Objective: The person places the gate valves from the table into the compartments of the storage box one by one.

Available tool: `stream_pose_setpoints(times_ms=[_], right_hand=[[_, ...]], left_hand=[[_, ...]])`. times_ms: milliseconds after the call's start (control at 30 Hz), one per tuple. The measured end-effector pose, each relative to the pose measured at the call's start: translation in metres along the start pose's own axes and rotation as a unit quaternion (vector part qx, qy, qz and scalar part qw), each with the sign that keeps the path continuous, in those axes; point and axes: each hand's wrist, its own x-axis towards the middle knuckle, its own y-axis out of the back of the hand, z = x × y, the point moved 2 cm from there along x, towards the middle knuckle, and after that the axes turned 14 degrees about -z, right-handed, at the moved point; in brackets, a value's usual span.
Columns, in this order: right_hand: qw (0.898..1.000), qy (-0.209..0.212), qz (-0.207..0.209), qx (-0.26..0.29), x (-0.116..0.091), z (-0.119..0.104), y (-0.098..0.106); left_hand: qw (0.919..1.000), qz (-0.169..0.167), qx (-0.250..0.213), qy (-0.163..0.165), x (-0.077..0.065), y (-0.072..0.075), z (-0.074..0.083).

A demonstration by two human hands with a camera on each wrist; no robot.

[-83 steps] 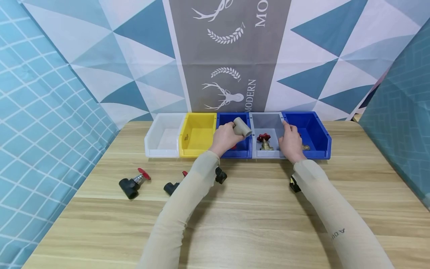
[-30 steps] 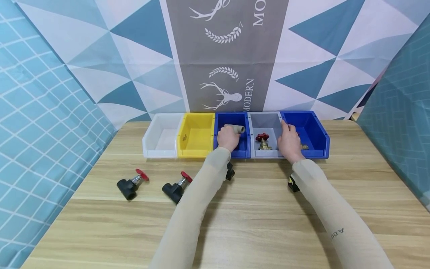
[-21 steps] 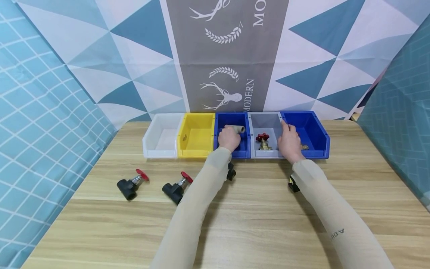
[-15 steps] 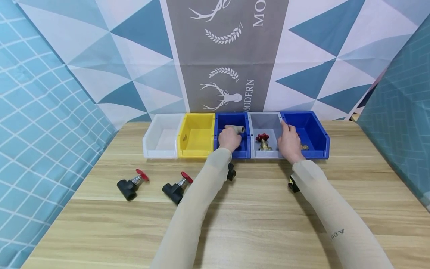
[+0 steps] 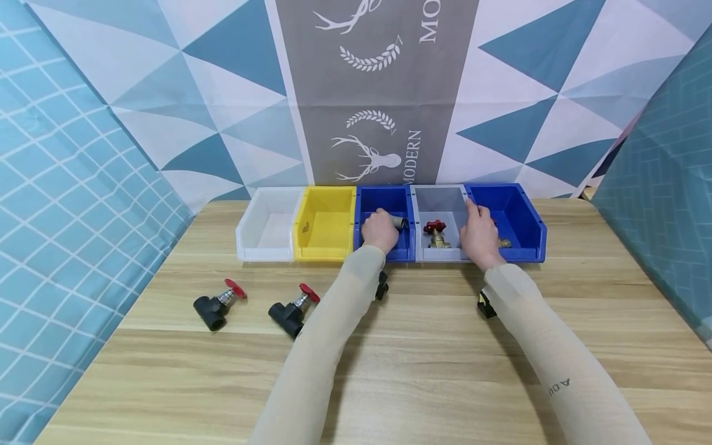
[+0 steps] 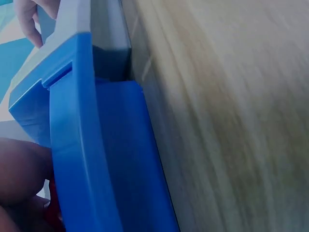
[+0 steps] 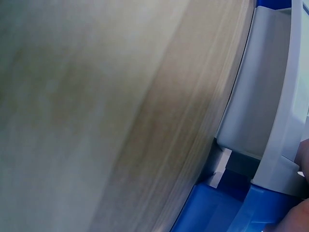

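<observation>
My left hand (image 5: pixel 380 230) is down in the middle blue bin (image 5: pixel 385 254), its curled fingers gripping a grey pipe fitting (image 5: pixel 399 222) whose round end sticks out to the right. The rest of the fitting is hidden by the hand. In the left wrist view a red part (image 6: pixel 54 209) shows beneath the fingers (image 6: pixel 21 169), behind the bin's front wall. My right hand (image 5: pixel 479 235) holds the side wall between the grey bin (image 5: pixel 439 254) and the right blue bin (image 5: pixel 525 254), with fingers on either side of it. A brass valve with a red handwheel (image 5: pixel 436 233) stands in the grey bin.
A white bin (image 5: pixel 267 254) and a yellow bin (image 5: pixel 325 254) continue the row leftward. Two black valves with red handwheels, a left one (image 5: pixel 214 307) and a right one (image 5: pixel 289 314), lie on the wooden table (image 5: pixel 434 371). Brass (image 5: pixel 504 243) shows in the right blue bin.
My left hand has carried the grey fitting from above the middle blue bin down into it, and the fitting has dropped lower since half a second ago. My right hand stays on the bin wall.
</observation>
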Motion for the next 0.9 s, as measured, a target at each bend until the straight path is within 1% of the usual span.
stream_pose_setpoints(times_ms=[167,233,467,633,767,900], right_hand=[[1.0,0.0,-0.001,0.003,-0.0008,-0.0003,0.0002],[1.0,0.0,-0.001,0.003,-0.0012,-0.0005,0.0004],[1.0,-0.003,-0.003,0.0,-0.0016,-0.0017,0.0011],[1.0,-0.006,0.0,-0.002,-0.0009,-0.0027,0.0034],[1.0,-0.011,-0.008,0.001,-0.0009,-0.0022,0.0033],[1.0,-0.011,-0.014,0.003,-0.0008,-0.0017,0.0026]], left_hand=[[0.9987,-0.029,0.041,0.005,-0.0009,-0.0031,0.0011],[0.9979,-0.035,0.055,0.004,-0.0018,-0.004,0.0013],[0.9961,-0.036,0.081,-0.003,-0.0033,-0.0055,0.0015],[0.9937,-0.053,0.097,-0.018,-0.0054,-0.0045,0.0045],[0.9923,-0.064,0.104,-0.022,-0.0077,-0.0046,0.0056],[0.9919,-0.077,0.097,-0.028,-0.0094,-0.0059,0.0058]])
